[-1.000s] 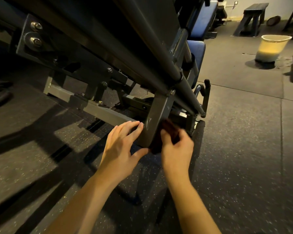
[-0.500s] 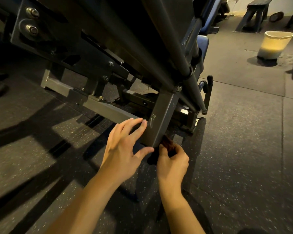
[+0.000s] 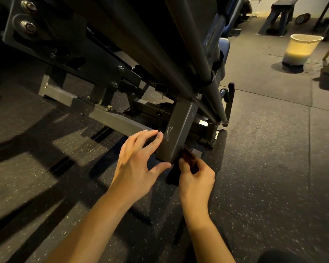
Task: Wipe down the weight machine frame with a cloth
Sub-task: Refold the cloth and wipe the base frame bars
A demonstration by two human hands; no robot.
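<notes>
I see my left hand [image 3: 137, 160] spread open against the square post [image 3: 177, 133] of the frame [image 3: 95, 59], fingers on its left face and the thumb reaching under its lower end, gripping nothing. My right hand [image 3: 197, 179] is closed around the cloth [image 3: 187, 158], a dark reddish wad pinched between thumb and curled fingers. The cloth sits at the bottom right corner of the post, pressed against its right face just above the floor [image 3: 264, 168]; most of it is hidden behind my fingers and in shadow, so I cannot tell how it is folded.

The post drops from a joint where long round tubes [image 3: 190, 44] run up and away toward the top of the view. Pale smears show on the post's near face. A flat grey beam [image 3: 110, 116] runs along the floor from the left edge to behind my left hand, with bolts on it. At the top left corner a plate [image 3: 17, 23] carries two big hex bolts. Blue pads [image 3: 224, 46] show behind the tubes.

The floor is dark speckled rubber. Near its far right corner stands a pale bucket [image 3: 300, 50], and beyond it a dark bench [image 3: 279, 14] by the wall.
</notes>
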